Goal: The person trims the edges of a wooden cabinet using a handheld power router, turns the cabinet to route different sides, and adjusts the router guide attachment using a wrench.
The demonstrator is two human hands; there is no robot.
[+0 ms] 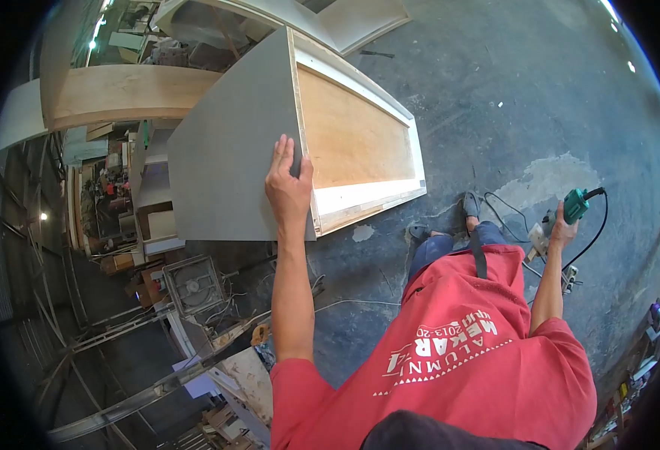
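A large wooden cabinet (232,150) with a grey outer panel stands tilted in view ahead of me. Its open side shows a bare plywood panel (356,139) within a white frame. My left hand (289,184) rests flat on the grey panel beside the front edge, fingers stretched out and the thumb near the edge. Out to the right, my right hand (565,229) is wrapped around a green corded trim router (574,206), held above the floor. Its base end is partly hidden by distance and angle.
A black cord (606,225) loops from the tool past a power strip (570,279) on the concrete floor (480,82). Wooden boards (131,90) lie at the upper left. Scrap, a metal-framed fan (192,285) and loose wires crowd the left. More clutter (649,349) lines the lower right.
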